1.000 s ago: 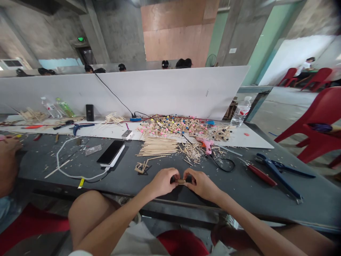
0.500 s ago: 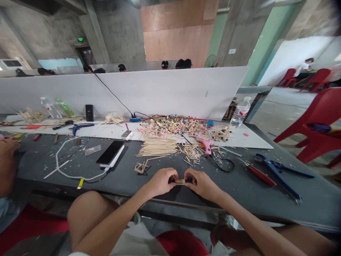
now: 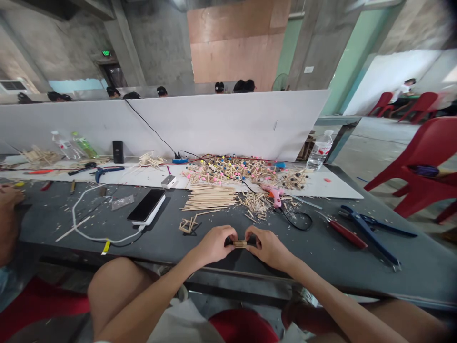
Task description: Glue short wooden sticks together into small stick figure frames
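Sticks, basically, was what this bench was all about. The left hand (image 3: 214,245) and the right hand (image 3: 268,247) had closed in on one small bundle (image 3: 240,244) of short wooden sticks, each hand pinching an end, with the piece held just above the near edge of the dark worktop (image 3: 357,267). Fingers were curled tight around it, so only the middle of the bundle showed between the thumbs.

My read on how it handled: very light, stiff along the grain but easy to snap or pop apart if squeezed across the joints (I couldn't tell whether the glue had set). Taking it by the two ends, the way both hands had it, looked like the sane grip; pressing the middle would probably bow or crack it. Bare wood isn't slippery, so a gentle pinch should have been plenty.

Around it: a little stick frame (image 3: 188,224) sat on the worktop just left of the hands, a neat stack of long sticks (image 3: 210,196) lay further back, and a messy pile of offcuts (image 3: 257,202) sat beside that. A pink glue gun (image 3: 274,194) lay near the offcuts with its black cord looping toward the hands. Red-handled pliers (image 3: 344,232) and blue cutters (image 3: 371,233) were off to the right, well apart. A phone (image 3: 146,206) rested on a white pack to the left. Another person's hand (image 3: 9,197) showed at the far left edge.
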The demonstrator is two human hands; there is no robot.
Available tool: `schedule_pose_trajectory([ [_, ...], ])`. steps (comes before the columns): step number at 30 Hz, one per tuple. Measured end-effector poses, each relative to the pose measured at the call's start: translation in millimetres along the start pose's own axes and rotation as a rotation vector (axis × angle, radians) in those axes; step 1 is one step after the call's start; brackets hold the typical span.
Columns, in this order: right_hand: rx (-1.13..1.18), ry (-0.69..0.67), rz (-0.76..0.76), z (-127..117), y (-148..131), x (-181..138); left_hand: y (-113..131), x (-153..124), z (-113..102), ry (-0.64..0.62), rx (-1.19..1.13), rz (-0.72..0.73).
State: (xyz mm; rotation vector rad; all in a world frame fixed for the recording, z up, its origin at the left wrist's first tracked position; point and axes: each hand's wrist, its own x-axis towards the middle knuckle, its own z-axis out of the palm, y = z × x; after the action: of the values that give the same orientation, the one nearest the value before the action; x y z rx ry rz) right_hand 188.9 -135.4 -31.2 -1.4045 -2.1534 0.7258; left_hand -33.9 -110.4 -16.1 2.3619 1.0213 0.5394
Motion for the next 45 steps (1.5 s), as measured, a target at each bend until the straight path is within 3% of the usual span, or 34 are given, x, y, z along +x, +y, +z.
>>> schedule_pose_trajectory([
  [32,-0.014,0.032,-0.036,11.0,-3.8,0.6,2.2,3.4,20.0,0.068,0.009,0.078],
  [45,-0.031,-0.021,-0.018,2.1,1.3,2.3,0.8,4.3,11.7,0.020,0.033,0.071],
])
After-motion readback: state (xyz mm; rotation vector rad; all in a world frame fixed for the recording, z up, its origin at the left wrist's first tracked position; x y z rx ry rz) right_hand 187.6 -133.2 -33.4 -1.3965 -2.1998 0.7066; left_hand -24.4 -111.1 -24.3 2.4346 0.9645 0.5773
